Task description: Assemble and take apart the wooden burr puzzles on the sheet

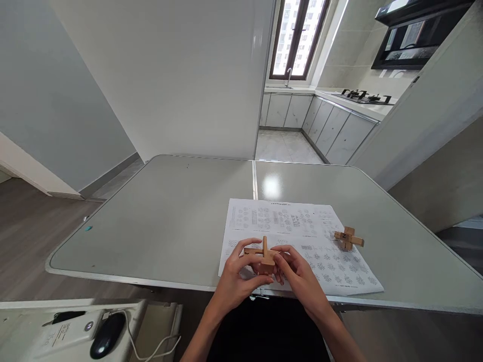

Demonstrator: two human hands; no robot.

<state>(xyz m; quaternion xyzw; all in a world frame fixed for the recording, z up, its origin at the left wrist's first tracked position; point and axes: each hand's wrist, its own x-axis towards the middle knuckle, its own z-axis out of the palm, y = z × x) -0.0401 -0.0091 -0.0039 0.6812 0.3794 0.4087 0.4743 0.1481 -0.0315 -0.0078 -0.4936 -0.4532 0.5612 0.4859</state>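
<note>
Between my two hands is a wooden interlocking puzzle (266, 260), partly covered by fingers, with one piece standing upright and another jutting left. My left hand (241, 269) grips it from the left, thumb below and fingers above. From the right, my right hand (296, 271) pinches its near side with thumb and fingers. Both hands hold it over the near edge of a printed instruction sheet (279, 221) covered with small diagrams. On the sheet's right edge lies a second group of wooden puzzle pieces (348, 238), crossed together and marked with dark letters.
The grey-green folding table (158, 216) has a seam down its middle. A small teal bit (88, 228) lies near its left edge. At lower left, a white surface holds a black computer mouse (108, 335), a white box (70, 332) and a white cable (160, 346).
</note>
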